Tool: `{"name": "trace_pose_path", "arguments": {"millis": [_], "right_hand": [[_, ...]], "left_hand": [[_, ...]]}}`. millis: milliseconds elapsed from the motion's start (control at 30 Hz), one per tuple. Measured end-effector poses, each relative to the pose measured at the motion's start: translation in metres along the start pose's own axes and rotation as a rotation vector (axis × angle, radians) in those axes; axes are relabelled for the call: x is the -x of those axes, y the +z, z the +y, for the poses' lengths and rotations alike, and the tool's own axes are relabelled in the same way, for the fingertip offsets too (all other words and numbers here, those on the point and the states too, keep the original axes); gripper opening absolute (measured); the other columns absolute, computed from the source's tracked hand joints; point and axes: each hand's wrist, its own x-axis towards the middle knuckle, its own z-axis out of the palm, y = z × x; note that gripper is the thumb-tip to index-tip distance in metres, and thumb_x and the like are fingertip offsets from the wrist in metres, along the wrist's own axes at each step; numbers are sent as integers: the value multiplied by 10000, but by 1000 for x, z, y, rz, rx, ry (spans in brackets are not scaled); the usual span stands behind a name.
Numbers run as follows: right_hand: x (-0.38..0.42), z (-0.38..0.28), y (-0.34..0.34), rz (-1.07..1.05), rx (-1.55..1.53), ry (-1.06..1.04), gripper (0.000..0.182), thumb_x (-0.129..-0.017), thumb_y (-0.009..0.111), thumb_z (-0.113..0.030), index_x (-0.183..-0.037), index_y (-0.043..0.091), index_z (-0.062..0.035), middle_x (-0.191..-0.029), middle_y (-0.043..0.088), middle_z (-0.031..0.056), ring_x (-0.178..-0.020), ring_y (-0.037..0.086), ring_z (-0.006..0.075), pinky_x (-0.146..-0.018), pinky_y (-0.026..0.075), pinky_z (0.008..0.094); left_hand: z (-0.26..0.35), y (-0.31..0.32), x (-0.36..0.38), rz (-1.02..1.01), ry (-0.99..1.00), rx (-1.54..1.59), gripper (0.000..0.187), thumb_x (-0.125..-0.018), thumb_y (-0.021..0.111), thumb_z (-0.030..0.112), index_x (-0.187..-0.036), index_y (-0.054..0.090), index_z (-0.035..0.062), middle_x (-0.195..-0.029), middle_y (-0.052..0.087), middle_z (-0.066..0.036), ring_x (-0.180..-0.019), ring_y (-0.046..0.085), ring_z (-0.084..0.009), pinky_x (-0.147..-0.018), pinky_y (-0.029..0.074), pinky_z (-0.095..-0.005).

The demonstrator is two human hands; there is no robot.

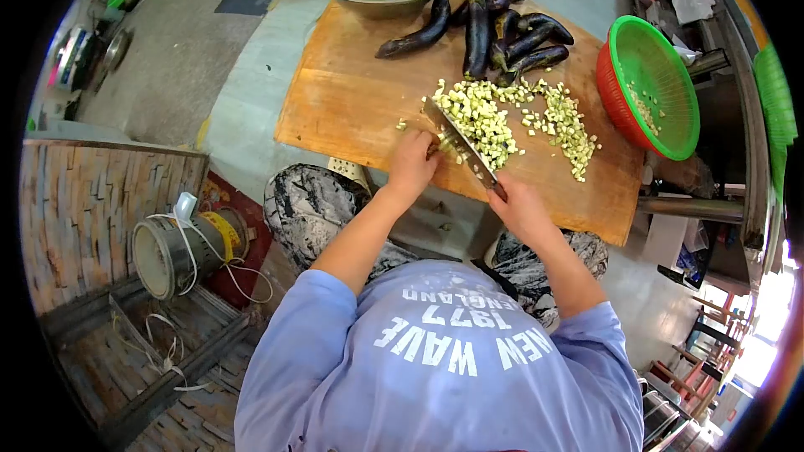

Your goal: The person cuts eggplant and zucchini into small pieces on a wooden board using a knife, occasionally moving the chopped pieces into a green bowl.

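My right hand (523, 205) is closed around the handle of a kitchen knife (463, 144), whose broad blade stands on edge across the wooden board (335, 100). To the left of the blade, my left hand (413, 166) has its fingers curled on a dark-skinned piece of eggplant (432, 148), mostly hidden. Pale green diced eggplant (481, 113) is heaped just past the knife and spreads rightward. Several whole dark purple eggplants (477, 38) lie together at the board's far side.
A metal bowl (383, 7) with peeled, pale green eggplants stands at the far edge. On the right, a green colander (662, 75) sits in a red basket (615, 105), with some dice inside. A metal cylinder with a cord (163, 255) lies at lower left.
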Motion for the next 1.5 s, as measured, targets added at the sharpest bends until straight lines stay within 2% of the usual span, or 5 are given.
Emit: {"name": "trace_pose_path", "arguments": {"millis": [433, 633, 1167, 1367, 1500], "right_hand": [[-13, -13, 16, 18, 10, -39, 160, -902, 590, -146, -945, 527, -5, -679, 558, 189, -623, 550, 338, -602, 438, 414], [-12, -22, 3, -16, -111, 29, 152, -874, 596, -154, -936, 550, -23, -760, 637, 214, -719, 617, 421, -641, 487, 482], [-19, -23, 22, -56, -23, 9, 163, -868, 591, -158, -913, 555, -5, -772, 633, 222, -743, 618, 415, -651, 474, 482], [-14, -30, 13, -47, -142, 31, 165, -859, 589, -159, -864, 555, 2, -762, 625, 215, -726, 611, 404, -642, 465, 471], [-17, -26, 19, -142, -177, -7, 177, -858, 587, -153, -830, 543, 15, -728, 596, 207, -682, 584, 388, -630, 453, 451]], "left_hand": [[3, -3, 2, -18, 17, -13, 283, -726, 712, 12, -982, 591, 27, -958, 567, -160, -914, 570, -380, -762, 480, -430], [0, -5, 5, 26, -6, 77, 266, -726, 706, -5, -966, 593, 19, -948, 573, -150, -872, 597, -349, -737, 502, -399], [-17, -5, 6, 43, 129, -82, 200, -728, 693, -8, -914, 623, 10, -875, 609, -159, -821, 609, -348, -714, 505, -398], [-13, -16, 14, 3, -145, 52, 153, -818, 641, 63, -964, 606, 29, -914, 599, -156, -864, 604, -339, -733, 487, -424], [-12, -34, 17, 273, -334, 177, 283, -915, 579, 200, -1126, 565, 12, -1097, 578, -174, -1058, 557, -321, -879, 445, -421]]}}
